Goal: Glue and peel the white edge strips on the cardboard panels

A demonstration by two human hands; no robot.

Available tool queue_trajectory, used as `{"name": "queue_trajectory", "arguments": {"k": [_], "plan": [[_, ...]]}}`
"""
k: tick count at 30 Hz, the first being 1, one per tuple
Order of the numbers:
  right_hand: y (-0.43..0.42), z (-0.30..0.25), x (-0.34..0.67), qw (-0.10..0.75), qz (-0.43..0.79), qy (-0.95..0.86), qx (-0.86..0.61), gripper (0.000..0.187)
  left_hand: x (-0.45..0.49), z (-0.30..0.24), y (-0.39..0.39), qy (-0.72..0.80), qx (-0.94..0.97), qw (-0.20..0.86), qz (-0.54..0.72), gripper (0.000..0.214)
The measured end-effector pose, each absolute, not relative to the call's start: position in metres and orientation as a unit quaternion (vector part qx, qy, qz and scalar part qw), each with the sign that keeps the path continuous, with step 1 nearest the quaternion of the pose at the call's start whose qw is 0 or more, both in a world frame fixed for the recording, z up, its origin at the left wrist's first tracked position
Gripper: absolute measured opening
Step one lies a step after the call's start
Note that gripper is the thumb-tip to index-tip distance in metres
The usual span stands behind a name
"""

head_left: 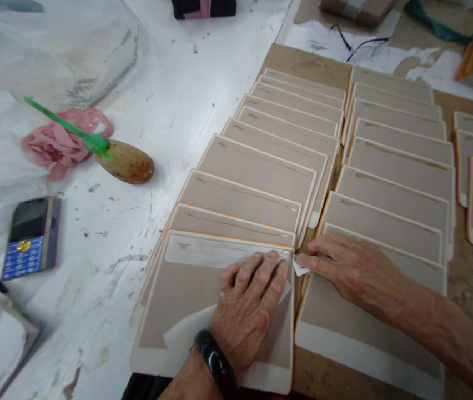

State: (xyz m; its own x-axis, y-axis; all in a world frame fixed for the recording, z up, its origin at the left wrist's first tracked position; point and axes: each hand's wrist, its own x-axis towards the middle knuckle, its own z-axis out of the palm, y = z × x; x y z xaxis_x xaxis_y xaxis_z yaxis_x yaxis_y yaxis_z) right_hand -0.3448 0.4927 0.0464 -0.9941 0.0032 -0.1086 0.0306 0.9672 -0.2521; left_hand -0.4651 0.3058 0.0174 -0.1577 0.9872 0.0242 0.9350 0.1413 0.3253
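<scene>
My left hand (251, 300), with a dark bangle at its wrist, lies with its fingers flat on the nearest beige panel (186, 289), which has a white border. Under that palm and fingers runs a thin white translucent sheet (189, 328), partly hidden by the hand. At the panel's upper right corner, my right hand (347, 266) pinches a small white paper corner (301, 268) between thumb and fingers. Whether that corner joins the sheet I cannot tell. Beneath my right hand lies another panel (365, 316) of the same kind.
Overlapping panels (257, 172) with brownish streaks near their upper edges run back in rows on a brown board (315, 378). On the white table at left lie a phone (28, 236), a brown oval object with a green stick (126, 161), pink crumpled material (59, 141) and plastic bags (53, 50).
</scene>
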Motion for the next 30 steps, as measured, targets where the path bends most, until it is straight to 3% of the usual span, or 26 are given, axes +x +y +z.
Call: {"name": "queue_trajectory", "arguments": {"k": [5, 11, 18, 23, 30], "plan": [[0.498, 0.046, -0.340, 0.076, -0.192, 0.978, 0.038, 0.031, -0.465, 0.016, 0.307, 0.751, 0.639, 0.093, 0.137, 0.044], [0.497, 0.045, -0.342, 0.015, -0.192, 0.979, 0.067, 0.030, -0.465, 0.016, 0.307, 0.750, 0.641, 0.091, 0.137, 0.044], [0.490, 0.046, -0.342, 0.074, -0.145, 0.986, 0.037, 0.030, -0.465, 0.016, 0.306, 0.749, 0.642, 0.098, 0.130, 0.046], [0.498, 0.050, -0.342, 0.102, -0.235, 0.966, 0.038, 0.032, -0.465, 0.017, 0.306, 0.751, 0.639, 0.100, 0.129, 0.047], [0.486, 0.047, -0.337, 0.017, -0.451, 0.824, 0.343, 0.016, -0.465, 0.016, 0.306, 0.750, 0.639, 0.098, 0.142, 0.047]]}}
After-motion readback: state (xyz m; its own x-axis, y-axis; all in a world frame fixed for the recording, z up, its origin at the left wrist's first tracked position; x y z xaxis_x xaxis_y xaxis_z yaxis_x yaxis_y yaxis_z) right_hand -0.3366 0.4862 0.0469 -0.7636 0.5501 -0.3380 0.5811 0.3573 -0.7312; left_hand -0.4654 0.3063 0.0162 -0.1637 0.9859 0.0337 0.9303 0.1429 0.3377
